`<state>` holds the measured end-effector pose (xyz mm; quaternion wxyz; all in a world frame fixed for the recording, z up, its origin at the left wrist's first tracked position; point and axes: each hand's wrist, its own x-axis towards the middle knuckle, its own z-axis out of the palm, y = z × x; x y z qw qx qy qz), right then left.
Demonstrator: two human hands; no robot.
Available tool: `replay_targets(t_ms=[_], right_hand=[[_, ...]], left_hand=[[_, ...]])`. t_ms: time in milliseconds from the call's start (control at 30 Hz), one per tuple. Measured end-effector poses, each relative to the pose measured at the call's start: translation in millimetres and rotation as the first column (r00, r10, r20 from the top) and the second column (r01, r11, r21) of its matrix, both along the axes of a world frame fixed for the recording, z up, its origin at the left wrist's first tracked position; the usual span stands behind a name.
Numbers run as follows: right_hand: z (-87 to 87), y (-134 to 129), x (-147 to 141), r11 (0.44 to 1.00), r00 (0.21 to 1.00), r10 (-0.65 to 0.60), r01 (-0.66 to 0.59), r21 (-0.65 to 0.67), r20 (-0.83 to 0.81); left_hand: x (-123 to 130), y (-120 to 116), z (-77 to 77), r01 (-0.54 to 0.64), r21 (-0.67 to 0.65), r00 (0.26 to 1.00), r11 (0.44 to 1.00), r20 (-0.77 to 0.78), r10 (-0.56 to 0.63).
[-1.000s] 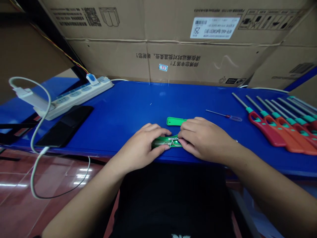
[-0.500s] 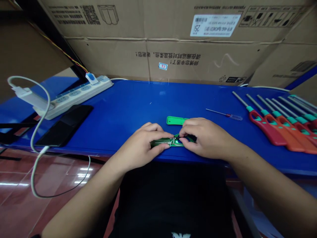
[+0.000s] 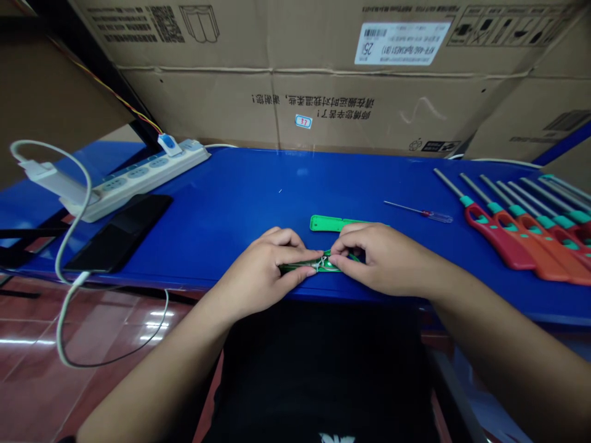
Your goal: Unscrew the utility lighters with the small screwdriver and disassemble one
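A green plastic casing half (image 3: 325,268) with thin wires and small parts inside lies near the table's front edge. My left hand (image 3: 272,264) is closed on its left part, thumb and fingers on opposite sides. At its right part, the thumb and fingers of my right hand (image 3: 376,255) are pinched together over the wires; what lies between the fingertips is too small to make out. Just behind, a second green casing half (image 3: 330,223) lies on the table, its right end partly covered by my right hand.
Several red and orange gas lighters (image 3: 503,237) lie in a row at the right, near a small screwdriver (image 3: 427,213). To the left are a black phone (image 3: 122,234), a white power strip (image 3: 138,181) and a looping white cable (image 3: 62,344). A cardboard box (image 3: 207,104) stands behind the blue table (image 3: 240,191).
My right hand's fingertips have shifted slightly left over the wires, and the dark blue part seen under them before is now hidden. My left hand keeps its hold.
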<state>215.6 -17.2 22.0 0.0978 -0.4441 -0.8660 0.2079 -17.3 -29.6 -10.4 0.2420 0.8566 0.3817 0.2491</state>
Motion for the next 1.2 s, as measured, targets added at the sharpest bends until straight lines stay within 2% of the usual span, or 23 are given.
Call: replay_targets(t_ms=[167, 400, 667, 967, 1200], right_hand=[[-0.9, 3.0, -0.7, 0.999, 1.0, -0.027, 0.027, -0.034, -0.01], [-2.1, 3.6, -3.4, 0.995, 0.997, 0.025, -0.032, 0.097, 0.074], [-4.6, 1.3, -5.8, 0.97, 0.972, 0.068, -0.117, 0.215, 0.223], [-1.3, 1.0, -4.2, 0.962, 0.96, 0.112, -0.169, 0.214, 0.256], [-3.4, -2.4, -6.3, 0.961, 0.949, 0.092, -0.164, 0.224, 0.3]], left_hand=[[-0.5, 0.0, 0.9, 0.003, 0.004, 1.0, 1.0, -0.023, -0.003], [0.1, 0.0, 5.8, -0.004, 0.004, 0.999, 1.0, -0.033, 0.004], [0.2, 1.4, 1.8, 0.025, 0.015, 0.999, 1.0, 0.022, -0.025], [-2.6, 0.7, -1.7, 0.006, 0.006, 0.999, 1.0, 0.038, -0.006], [-0.8, -0.3, 3.0, -0.011, 0.027, 1.0, 1.0, 0.0, 0.011]])
